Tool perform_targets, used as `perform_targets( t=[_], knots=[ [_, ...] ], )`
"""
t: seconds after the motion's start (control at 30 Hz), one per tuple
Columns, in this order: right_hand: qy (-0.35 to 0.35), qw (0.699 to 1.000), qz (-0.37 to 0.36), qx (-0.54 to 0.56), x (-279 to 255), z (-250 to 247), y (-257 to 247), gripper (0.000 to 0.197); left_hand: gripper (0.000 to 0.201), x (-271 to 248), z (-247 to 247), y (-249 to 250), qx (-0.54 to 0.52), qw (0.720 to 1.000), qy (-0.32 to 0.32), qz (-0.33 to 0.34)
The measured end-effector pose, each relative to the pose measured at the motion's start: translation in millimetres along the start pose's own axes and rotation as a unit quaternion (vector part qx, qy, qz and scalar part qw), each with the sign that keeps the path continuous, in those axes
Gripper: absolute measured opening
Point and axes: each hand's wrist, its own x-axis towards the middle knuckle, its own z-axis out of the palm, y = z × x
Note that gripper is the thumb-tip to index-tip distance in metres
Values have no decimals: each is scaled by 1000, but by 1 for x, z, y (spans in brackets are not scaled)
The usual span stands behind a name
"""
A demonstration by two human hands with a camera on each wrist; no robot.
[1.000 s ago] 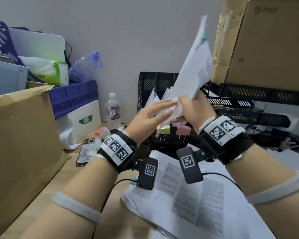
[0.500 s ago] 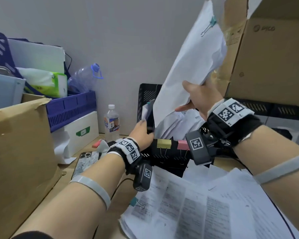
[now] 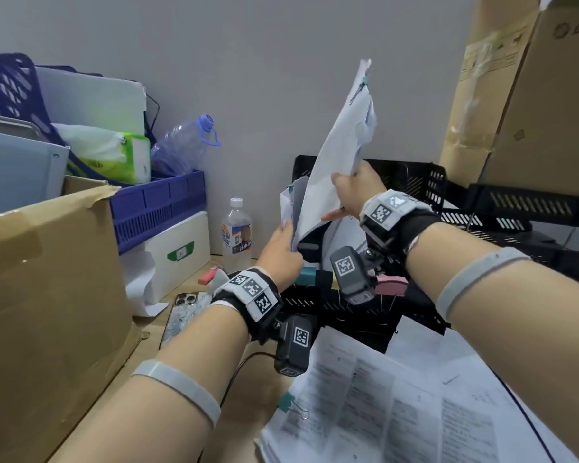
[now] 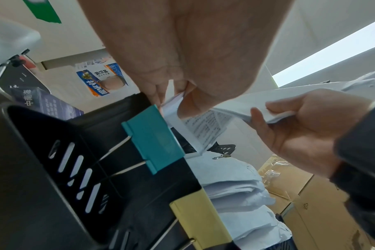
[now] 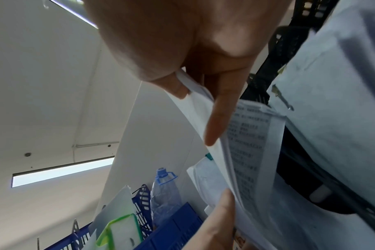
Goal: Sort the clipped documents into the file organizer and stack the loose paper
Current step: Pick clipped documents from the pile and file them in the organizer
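My right hand [image 3: 351,195] grips a clipped white document [image 3: 335,168] and holds it upright, edge-on, over the left slot of the black file organizer [image 3: 411,182]. A small teal clip [image 3: 364,81] sits at the document's top. My left hand [image 3: 283,248] pinches its lower corner, just above a teal binder clip [image 4: 154,140] on the organizer's front. In the left wrist view the thumb and fingers of the left hand [image 4: 176,99] squeeze the printed pages [image 4: 206,128]. The right wrist view has the right hand [image 5: 195,94] pinching the sheets [image 5: 246,135]. More clipped papers [image 3: 286,202] stand in the slot behind.
Loose printed paper [image 3: 398,396] lies spread on the desk in front of the organizer, with a teal clip [image 3: 286,402] at its left edge. A cardboard box [image 3: 47,279], phone [image 3: 184,312] and water bottle [image 3: 236,228] stand at left. Black trays [image 3: 515,202] and a big carton [image 3: 532,95] are at right.
My right hand has come down with the document, from high above the organizer to its left slot. My left hand has risen from the organizer's front edge and taken the document's lower corner.
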Motion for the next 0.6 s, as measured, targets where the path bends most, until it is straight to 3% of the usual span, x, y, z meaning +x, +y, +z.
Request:
perform_targets(
  t=[0.07, 0.13, 0.23, 0.3, 0.4, 0.5, 0.6],
  knots=[
    [3, 1000, 7, -18, 7, 8, 6, 33, 74, 1, 0, -2, -9, 1000, -1, 4],
    [-15, 994, -2, -107, 9, 16, 16, 41, 75, 0, -1, -2, -12, 1000, -1, 11],
    [-50, 983, 25, -174, 10, 25, 34, 32, 77, 1, -1, -3, -15, 1000, 4, 22],
    [-43, 987, 26, -155, 6, 29, 38, 15, 77, 0, -2, -4, -16, 1000, 1, 24],
    [12, 994, -41, -100, -2, 35, 31, 15, 73, 0, -2, -4, -37, 999, 1, 30],
    [29, 994, -57, -84, -9, 33, 28, 18, 77, 0, -2, -6, -42, 998, 3, 39],
    [-25, 983, 2, -179, -7, 29, 37, 12, 82, -1, -1, -4, -28, 999, -2, 36]
  ],
)
